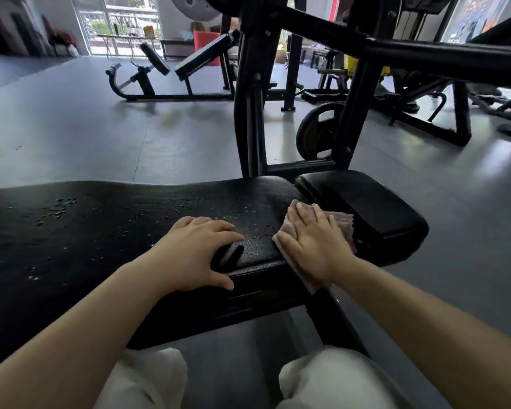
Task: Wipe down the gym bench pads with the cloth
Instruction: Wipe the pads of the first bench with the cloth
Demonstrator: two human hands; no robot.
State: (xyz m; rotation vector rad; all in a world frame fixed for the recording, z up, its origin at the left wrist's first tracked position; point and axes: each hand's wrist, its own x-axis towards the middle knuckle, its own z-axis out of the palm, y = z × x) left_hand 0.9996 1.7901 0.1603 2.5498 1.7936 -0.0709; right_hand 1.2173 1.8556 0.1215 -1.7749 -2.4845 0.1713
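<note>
Pebbled black pad (130,231) (droplets), pink terry cloth (341,222)

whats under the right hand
A pinkish cloth lies flat under the right hand, pressed on the end of the long bench pad. The cloth's edges show around the fingers; its middle and the pad beneath are covered.
</note>
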